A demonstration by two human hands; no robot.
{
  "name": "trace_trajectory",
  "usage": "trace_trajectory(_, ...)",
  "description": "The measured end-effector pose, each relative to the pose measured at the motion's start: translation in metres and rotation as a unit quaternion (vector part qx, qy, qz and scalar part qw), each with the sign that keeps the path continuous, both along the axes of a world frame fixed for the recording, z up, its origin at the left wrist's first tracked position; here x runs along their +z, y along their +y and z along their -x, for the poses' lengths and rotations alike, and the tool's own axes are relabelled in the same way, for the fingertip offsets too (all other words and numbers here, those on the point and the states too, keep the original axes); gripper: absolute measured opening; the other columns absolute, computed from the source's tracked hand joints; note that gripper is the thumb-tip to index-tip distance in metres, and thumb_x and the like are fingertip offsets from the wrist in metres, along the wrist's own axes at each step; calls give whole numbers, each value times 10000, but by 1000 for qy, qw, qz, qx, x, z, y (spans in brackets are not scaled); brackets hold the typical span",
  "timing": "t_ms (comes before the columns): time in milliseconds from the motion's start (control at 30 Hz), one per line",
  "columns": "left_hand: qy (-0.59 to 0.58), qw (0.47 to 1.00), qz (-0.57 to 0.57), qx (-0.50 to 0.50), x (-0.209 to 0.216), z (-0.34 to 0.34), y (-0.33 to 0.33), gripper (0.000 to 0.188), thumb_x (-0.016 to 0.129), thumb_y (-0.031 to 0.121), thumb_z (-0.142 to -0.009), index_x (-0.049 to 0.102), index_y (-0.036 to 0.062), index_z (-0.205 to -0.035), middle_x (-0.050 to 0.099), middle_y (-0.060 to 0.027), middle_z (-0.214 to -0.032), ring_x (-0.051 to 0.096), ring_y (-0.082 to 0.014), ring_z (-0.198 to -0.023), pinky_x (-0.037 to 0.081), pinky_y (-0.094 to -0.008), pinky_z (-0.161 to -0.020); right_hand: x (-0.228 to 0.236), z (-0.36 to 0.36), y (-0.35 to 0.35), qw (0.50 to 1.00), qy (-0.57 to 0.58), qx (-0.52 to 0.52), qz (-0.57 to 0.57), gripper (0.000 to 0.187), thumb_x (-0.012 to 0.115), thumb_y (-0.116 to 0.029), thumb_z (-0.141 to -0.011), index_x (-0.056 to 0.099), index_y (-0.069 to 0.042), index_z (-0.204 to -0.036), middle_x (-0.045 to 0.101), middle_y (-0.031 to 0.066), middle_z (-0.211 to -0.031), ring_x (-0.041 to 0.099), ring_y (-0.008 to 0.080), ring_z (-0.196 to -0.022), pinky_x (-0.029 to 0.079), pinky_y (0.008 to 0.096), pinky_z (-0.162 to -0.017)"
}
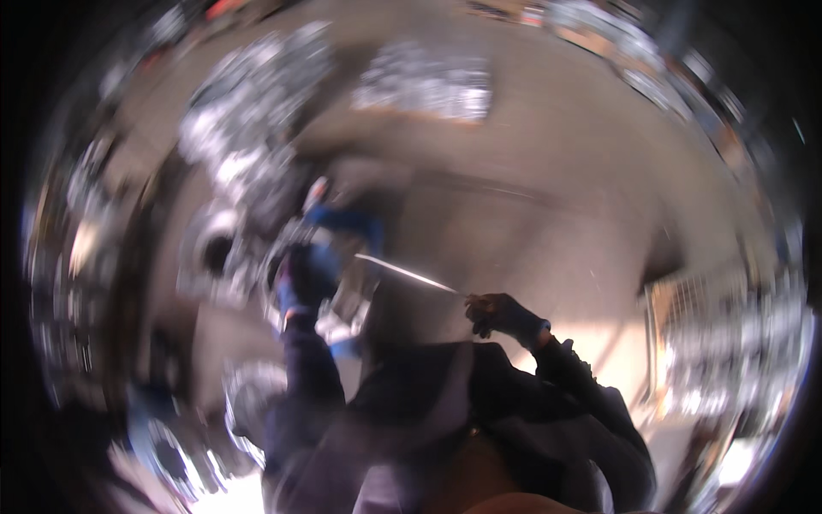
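Observation:
My right hand (509,319), in a dark glove, is closed around the near end of a thin, shiny metal rod (407,273). The rod points left and slightly away from me, toward a silvery metal part (347,310). Beside that part is my left hand (297,278), gloved in dark blue; blur smears its fingers, so its grip is unclear. Blue pieces (347,219) show around the metal part, perhaps a holder for it. Whether the rod's tip touches anything cannot be made out.
Large silvery castings (248,111) stand at the far left, one with a round dark opening (218,251). Beyond lies a low stack of metal parts (424,81). A wire-sided crate (702,334) of metal parts stands at right. More ring-shaped parts (257,394) sit near my left arm.

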State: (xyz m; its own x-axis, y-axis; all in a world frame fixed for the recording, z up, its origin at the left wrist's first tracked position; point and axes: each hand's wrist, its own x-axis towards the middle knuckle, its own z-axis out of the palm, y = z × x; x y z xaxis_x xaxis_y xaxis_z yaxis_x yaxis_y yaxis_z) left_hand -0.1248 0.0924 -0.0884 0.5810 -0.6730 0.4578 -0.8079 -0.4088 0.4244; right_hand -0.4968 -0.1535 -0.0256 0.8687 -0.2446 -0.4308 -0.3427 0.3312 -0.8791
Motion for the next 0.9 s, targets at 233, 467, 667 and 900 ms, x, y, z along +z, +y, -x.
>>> trace_trajectory(233, 85, 990, -90, -70, 33, -4, -127, 678, 635, 367, -738, 474, 25, -1301, 525, -166, -1292, 453, -335, -1239, 281, -468, -1092, -24, 34, 35, 910, 17, -324, 257, 309, 602, -297, -924, 634, -54, -1112, 671, 111, -949, 651, 217, -858, 519, 349, -721)
trace_trajectory(467, 54, 986, -68, -139, 36, 1, -187, 648, 604, 293, -764, 447, 2, -1322, 518, -192, -1299, 460, -348, -1238, 304, -452, -1083, -20, 48, 57, 796, 270, -320, 438, 330, 534, -357, -920, 565, -154, -1178, 619, 128, -1042, 631, 299, -920, 504, 403, -780)
trace_trajectory(667, 51, 989, -35, -136, 30, -10, -178, 625, 576, 229, -786, 424, -18, -1340, 513, -215, -1305, 466, -360, -1237, 324, -438, -1074, -65, 50, 41, 860, 134, -291, 397, 342, 482, -315, -957, 532, -125, -1236, 606, 82, -1145, 626, 248, -964, 501, 393, -800)
trace_trajectory(900, 29, 996, 48, -72, 39, -41, -88, 601, 545, 155, -813, 397, -41, -1361, 506, -241, -1312, 473, -374, -1236, 347, -422, -1065, -73, 29, -13, 959, -49, -279, 3, 455, 593, -158, -918, 453, -50, -1338, 581, 63, -1220, 602, 160, -954, 515, 314, -752)
